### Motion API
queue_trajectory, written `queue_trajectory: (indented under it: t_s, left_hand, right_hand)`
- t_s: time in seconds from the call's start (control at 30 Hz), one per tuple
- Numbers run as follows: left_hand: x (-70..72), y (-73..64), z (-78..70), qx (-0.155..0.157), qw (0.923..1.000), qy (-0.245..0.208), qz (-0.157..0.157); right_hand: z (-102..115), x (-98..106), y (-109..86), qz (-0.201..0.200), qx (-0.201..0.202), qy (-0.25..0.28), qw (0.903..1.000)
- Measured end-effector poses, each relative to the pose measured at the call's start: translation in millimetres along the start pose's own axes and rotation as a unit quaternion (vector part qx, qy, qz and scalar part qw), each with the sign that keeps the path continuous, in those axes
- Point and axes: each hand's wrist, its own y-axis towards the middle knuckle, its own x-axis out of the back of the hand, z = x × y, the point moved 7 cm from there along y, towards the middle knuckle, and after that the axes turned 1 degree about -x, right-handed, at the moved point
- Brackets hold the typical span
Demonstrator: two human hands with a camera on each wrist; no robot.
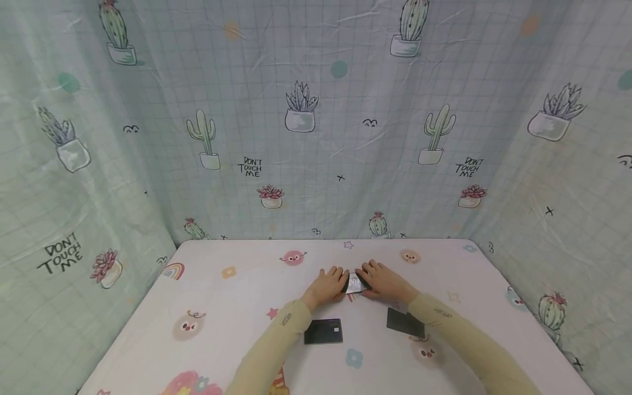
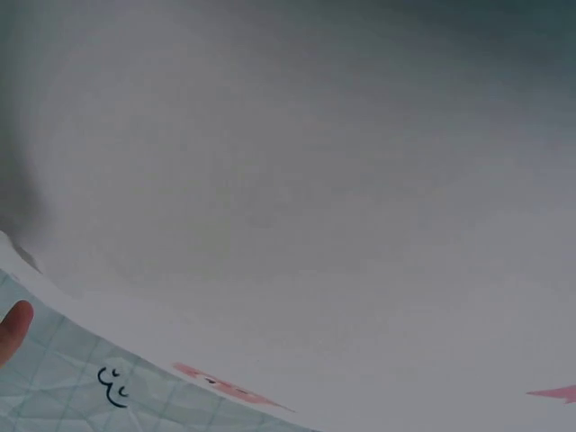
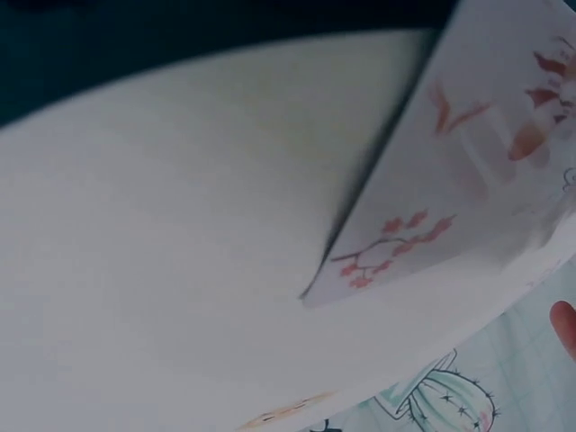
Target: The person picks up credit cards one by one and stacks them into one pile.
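From here I see the left hand (image 1: 328, 286) and right hand (image 1: 389, 283) each pinching an edge of a shiny VIP card (image 1: 355, 283), grip closed, over the tabletop (image 1: 232, 329).

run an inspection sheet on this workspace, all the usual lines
surface: flat white tabletop with pastel cartoon prints
job's things: small silver-and-black rectangular card marked VIP, held between both hands
clutter: black rectangular card with a small pale square lies near the left sleeve; plain dark rectangular card lies beside the right sleeve
grippers: bare left hand holds the VIP card's left side; bare right hand holds its right side; finger contact too small to detail
cables: nothing seen
surroundings: pale grid-patterned curtain with cactus prints behind and on both sides; pale yellow sleeves on both arms
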Motion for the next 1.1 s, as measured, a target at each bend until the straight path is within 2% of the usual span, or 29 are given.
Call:
queue_trajectory:
  t_s: [0.17, 0.37, 0.5, 0.6, 1.1]
  left_hand:
    - [1.3, -1.3, -0.7, 0.004, 0.9999, 0.001, -0.016]
    - [-1.5, -0.9, -2.1, 0.004, 1.0000, -0.005, -0.004]
    - [-2.3, -0.2, -2.2, 0.008, 0.9999, -0.011, 0.003]
    - [-2.4, 0.5, -2.4, 0.008, 0.9998, -0.019, 0.003]
    - [7.2, -3.4, -2.3, 0.002, 0.9990, 0.017, -0.042]
  right_hand:
    - [1, 2, 0.0, -0.010, 0.007, -0.011, 0.9999]
    - [1, 4, -4.5, -0.036, 0.026, -0.018, 0.9988]
    - [-1, 2, -6.7, -0.033, 0.031, -0.017, 0.9988]
    - [-2, 2, -6.9, -0.029, 0.031, 0.002, 0.9991]
    - [-5, 8, -9.6, -0.048, 0.013, 0.038, 0.9980]
